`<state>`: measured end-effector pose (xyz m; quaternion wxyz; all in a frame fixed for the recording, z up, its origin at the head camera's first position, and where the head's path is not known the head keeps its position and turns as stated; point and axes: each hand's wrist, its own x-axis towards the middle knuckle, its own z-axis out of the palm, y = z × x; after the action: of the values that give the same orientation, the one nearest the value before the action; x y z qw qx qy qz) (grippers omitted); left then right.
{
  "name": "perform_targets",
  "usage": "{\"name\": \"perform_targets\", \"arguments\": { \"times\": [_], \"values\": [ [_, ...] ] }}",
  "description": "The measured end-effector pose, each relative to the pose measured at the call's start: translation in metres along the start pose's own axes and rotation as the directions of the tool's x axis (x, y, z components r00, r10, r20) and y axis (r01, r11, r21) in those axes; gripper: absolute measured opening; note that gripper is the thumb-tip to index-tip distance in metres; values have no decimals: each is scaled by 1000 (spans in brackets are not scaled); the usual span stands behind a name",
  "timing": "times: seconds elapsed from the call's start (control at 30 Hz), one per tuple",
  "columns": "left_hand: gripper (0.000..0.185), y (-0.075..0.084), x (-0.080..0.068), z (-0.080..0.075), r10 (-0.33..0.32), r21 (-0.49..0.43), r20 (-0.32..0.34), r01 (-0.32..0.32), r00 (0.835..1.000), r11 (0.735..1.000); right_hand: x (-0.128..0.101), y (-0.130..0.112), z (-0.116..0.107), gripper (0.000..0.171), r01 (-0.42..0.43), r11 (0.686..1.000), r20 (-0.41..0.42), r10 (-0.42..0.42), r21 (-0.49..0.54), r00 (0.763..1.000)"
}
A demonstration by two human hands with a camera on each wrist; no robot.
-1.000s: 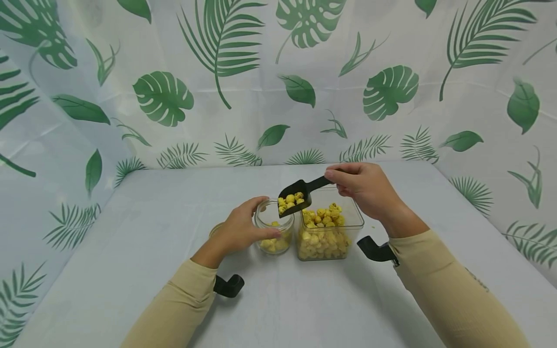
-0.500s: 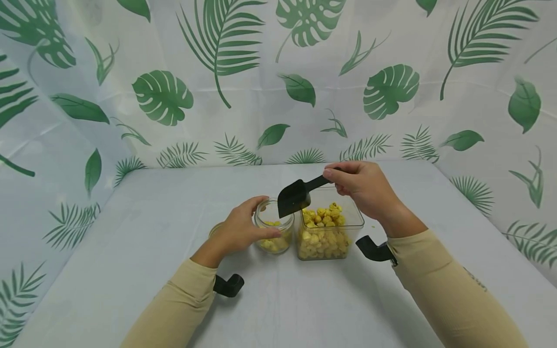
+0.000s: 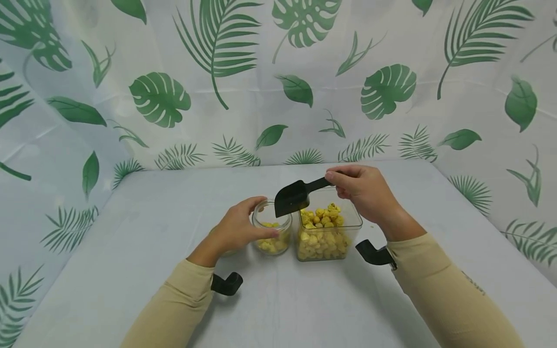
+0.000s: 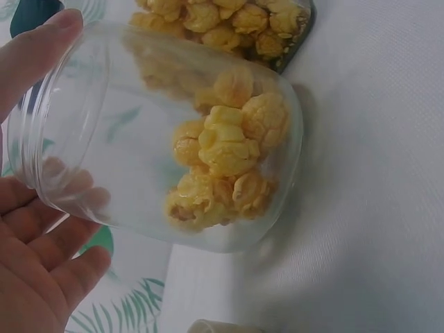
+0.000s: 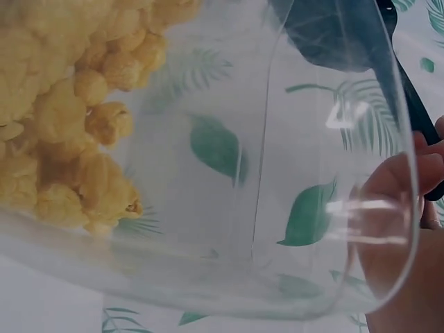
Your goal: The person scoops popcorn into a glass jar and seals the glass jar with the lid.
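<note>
A small round glass jar (image 3: 271, 232) (image 4: 173, 146) stands on the table with yellow popcorn (image 4: 225, 149) in its bottom. My left hand (image 3: 237, 227) grips the jar round its side. Just right of it stands a square clear container (image 3: 329, 232) (image 5: 229, 208) heaped with yellow popcorn (image 3: 324, 227) (image 5: 62, 118). My right hand (image 3: 363, 191) pinches the handle of a black scoop (image 3: 296, 195) (image 5: 340, 31). The scoop is tipped mouth-down over the jar's opening; its inside is hidden.
A pale cloth-covered table (image 3: 278, 299) is walled by a white curtain with green leaves (image 3: 278, 82) at the back and both sides. Black wrist mounts (image 3: 228, 283) (image 3: 374, 253) stick out by both beige sleeves. A pale lid-like object (image 3: 215, 229) peeks out behind my left hand.
One second ago the scoop was level and full of popcorn above the jar. It has since tipped over the jar mouth and its popcorn no longer shows. The left hand has stayed put.
</note>
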<state>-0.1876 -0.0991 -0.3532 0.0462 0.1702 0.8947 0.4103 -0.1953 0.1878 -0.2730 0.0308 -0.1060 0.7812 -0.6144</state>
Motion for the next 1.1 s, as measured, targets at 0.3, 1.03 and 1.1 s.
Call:
{"name": "perform_targets", "arguments": {
  "times": [0.3,1.03,1.1],
  "values": [
    [91,-3,0,-5,2,0,3,-2,1000,1000,-2,5,-5,44,-26,999,-14,26,25,1000],
    [99,27,5,-4,85,24,-24,-85,996,996,-20,36,-66,18,79,869,-73,-49,488,996],
    [98,34,6,-3,120,17,-17,-120,993,993,-21,39,-69,19,79,858,-68,-51,507,996]
  ]
}}
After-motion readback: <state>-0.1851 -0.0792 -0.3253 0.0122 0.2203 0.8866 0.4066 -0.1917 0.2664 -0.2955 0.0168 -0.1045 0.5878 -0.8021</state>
